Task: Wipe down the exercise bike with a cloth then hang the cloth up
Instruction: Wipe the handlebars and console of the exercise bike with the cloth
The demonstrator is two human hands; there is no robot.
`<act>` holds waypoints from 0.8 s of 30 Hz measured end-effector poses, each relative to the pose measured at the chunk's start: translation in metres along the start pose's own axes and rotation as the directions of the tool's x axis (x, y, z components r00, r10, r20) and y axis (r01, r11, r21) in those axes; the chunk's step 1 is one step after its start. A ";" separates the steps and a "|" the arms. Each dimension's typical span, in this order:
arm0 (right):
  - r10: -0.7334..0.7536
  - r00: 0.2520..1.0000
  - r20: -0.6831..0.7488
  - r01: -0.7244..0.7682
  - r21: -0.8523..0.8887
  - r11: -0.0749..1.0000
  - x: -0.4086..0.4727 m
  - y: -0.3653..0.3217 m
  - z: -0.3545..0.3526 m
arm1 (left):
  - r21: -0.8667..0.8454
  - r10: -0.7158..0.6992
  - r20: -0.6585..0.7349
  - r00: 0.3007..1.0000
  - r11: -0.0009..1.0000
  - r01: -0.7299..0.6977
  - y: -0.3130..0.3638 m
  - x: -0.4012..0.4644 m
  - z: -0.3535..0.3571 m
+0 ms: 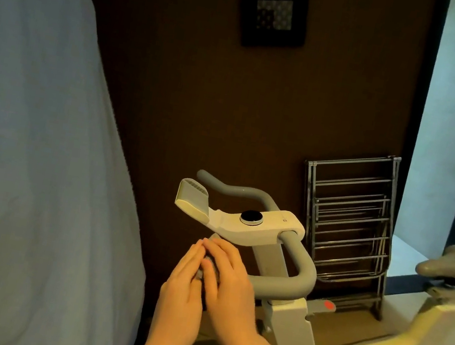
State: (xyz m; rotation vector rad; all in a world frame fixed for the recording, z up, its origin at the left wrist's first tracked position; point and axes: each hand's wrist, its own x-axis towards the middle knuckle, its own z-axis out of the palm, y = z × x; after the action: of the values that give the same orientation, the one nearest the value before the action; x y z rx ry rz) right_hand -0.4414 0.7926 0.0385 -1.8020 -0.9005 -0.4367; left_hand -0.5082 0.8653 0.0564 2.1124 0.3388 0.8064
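The white exercise bike (pixel 268 225) stands in front of me, with grey handlebars (pixel 303 277), a round black dial (pixel 251 216) and a grey saddle (pixel 453 264) at the right. My two hands meet at the near handlebar end, just below the console. A small grey cloth (pixel 209 265) shows only as a sliver between them. My right hand (pixel 227 285) lies over it with its fingers bent round it. From the left, my left hand (pixel 185 283) presses against it with straight fingers. Most of the cloth and the bar's tip are hidden.
A folded metal drying rack (pixel 354 222) leans on the dark wall behind the bike. A pale curtain (pixel 43 140) fills the left side. A small framed picture (pixel 274 13) hangs high on the wall. A bright window (pixel 454 121) is at the right.
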 end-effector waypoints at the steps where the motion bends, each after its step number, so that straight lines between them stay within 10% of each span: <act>1: -0.045 0.998 0.046 0.047 -0.039 0.998 -0.002 0.011 -0.007 | 0.013 0.006 0.008 1.000 1.000 -0.006 0.000 -0.001 0.001; 7: 0.084 0.996 0.016 -0.082 -0.102 0.991 -0.002 0.004 -0.016 | 0.113 -0.012 -0.124 0.992 0.993 0.026 0.006 -0.001 0.018; 14: -0.054 0.986 0.158 0.092 -0.250 0.964 -0.014 0.071 -0.059 | 0.322 -0.049 -0.199 0.979 0.940 0.113 0.013 -0.004 0.045; 22: -0.186 0.921 0.343 0.301 -0.321 0.898 -0.003 0.093 -0.077 | 0.697 0.328 -0.241 0.913 0.714 -0.073 -0.018 0.009 0.071; 24: -0.036 0.976 0.215 0.100 -0.294 0.950 0.001 0.117 -0.094 | 0.729 0.347 -0.257 0.902 0.682 -0.055 -0.014 0.011 0.072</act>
State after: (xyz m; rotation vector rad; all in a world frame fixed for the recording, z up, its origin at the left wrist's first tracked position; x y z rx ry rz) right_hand -0.3427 0.6853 0.0029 -2.1327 -1.0892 -0.4563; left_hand -0.4529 0.8353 0.0179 2.7429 0.7244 1.4020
